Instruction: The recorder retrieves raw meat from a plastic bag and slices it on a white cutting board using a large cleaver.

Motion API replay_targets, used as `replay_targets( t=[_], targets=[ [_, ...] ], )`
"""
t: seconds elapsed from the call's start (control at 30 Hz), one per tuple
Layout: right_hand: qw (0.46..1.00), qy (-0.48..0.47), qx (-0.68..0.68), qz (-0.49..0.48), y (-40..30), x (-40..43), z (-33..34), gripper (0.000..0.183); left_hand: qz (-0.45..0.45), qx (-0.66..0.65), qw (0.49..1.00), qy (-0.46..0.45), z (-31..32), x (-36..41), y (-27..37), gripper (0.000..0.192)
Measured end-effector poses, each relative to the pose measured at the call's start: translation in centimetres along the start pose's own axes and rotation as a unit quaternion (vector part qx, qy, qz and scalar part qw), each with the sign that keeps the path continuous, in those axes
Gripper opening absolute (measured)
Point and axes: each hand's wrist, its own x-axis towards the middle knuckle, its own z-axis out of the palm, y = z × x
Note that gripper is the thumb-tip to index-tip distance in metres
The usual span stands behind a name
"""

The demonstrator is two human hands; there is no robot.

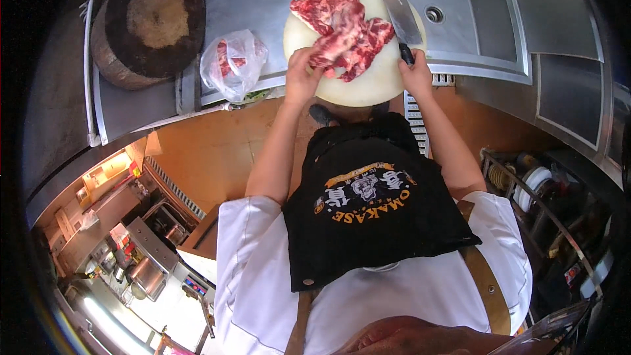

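A large piece of raw red meat lies spread on a round pale cutting board. My left hand grips its near left edge between thumb and fingers. On the board's right side is a cleaver with a broad metal blade and a black handle, the blade pointing away from me. My right hand is at that handle, with the fingers closed around its near end. Left of the board, a clear plastic bag with more red meat in it rests on the metal counter.
A thick round wooden chopping block stands at the far left. Right of the board is a metal sink with a drain. A metal rack with dishes stands at the lower right.
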Motion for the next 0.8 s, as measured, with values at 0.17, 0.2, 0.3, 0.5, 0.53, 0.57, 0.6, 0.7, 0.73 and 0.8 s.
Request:
replay_targets(
  t=[0.17, 0.2, 0.3, 0.5, 0.53, 0.57, 0.6, 0.7, 0.73, 0.8],
  targets=[
    [1.000, -0.026, 0.005, 0.011, 0.2, -0.1, -0.7, 0.043, 0.004, 0.006, 0.999, 0.044, 1.7, -1.0, 1.8, 0.059],
    [1.000, -0.016, 0.007, 0.009, 0.4, -0.1, -0.7, 0.044, -0.029, -0.015, 0.999, 0.041, 1.7, -1.0, 2.1, 0.059],
    [1.000, -0.001, 0.011, 0.003, 0.5, 0.0, -0.5, 0.044, -0.112, -0.049, 0.992, 0.030, 1.5, -1.4, 1.9, 0.065],
    [1.000, 0.005, -0.015, 0.015, -0.1, -0.2, -0.3, 0.043, -0.020, 0.071, 0.994, 0.076, 1.4, -0.3, 3.4, 0.074],
    [1.000, 0.006, -0.017, 0.017, -0.2, -0.3, -0.4, 0.043, 0.013, 0.114, 0.992, 0.057, 1.5, 0.6, 4.3, 0.073],
    [1.000, 0.007, -0.020, 0.020, -0.3, -0.4, -0.5, 0.043, 0.047, 0.155, 0.986, 0.037, 1.6, 1.7, 5.1, 0.072],
    [1.000, 0.007, -0.019, 0.017, -0.2, -0.3, -0.4, 0.043, 0.088, 0.181, 0.979, 0.038, 1.7, 3.1, 6.0, 0.065],
    [1.000, 0.021, -0.003, -0.011, 0.3, -0.2, 0.0, 0.043, -0.148, -0.036, 0.986, -0.071, 1.2, 5.6, 6.0, 0.048],
    [1.000, 0.026, -0.001, -0.012, -0.1, -0.1, 0.1, 0.043, -0.218, -0.082, 0.971, -0.051, 1.0, 6.5, 4.3, 0.034],
    [1.000, 0.022, -0.012, 0.009, -0.2, -0.3, 0.3, 0.042, -0.331, -0.380, 0.860, -0.083, -0.9, 7.3, 2.5, 0.030]
  ],
)
